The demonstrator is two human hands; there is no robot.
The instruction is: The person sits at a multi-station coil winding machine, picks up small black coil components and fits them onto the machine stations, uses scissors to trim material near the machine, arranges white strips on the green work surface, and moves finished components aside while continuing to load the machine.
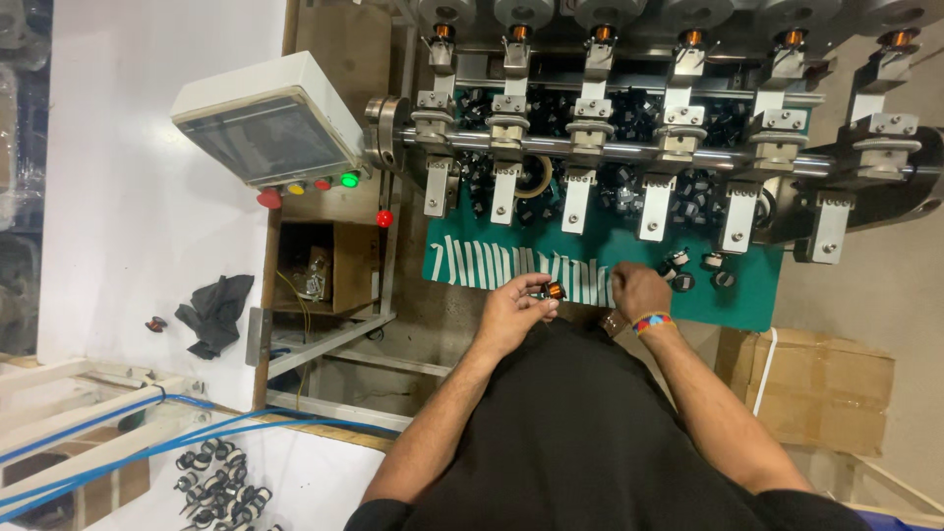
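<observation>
Above the near edge of the green mat (747,305), the left hand (511,310) pinched a small coil (554,290) of copper wire between thumb and fingertips, just short of the row of white strips (492,264). Beside it, the right hand (639,290) pressed down on the strips at the mat's near edge, fingers curled, though whether they grasped one could not be told. Several black bobbins (700,271) lay just beyond that hand, under the winding machine (669,147).

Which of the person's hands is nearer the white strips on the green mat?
Right. The right hand rests at the right end of the white strips on the green mat; the left hand, holding a copper coil, hovers just below them.
</observation>
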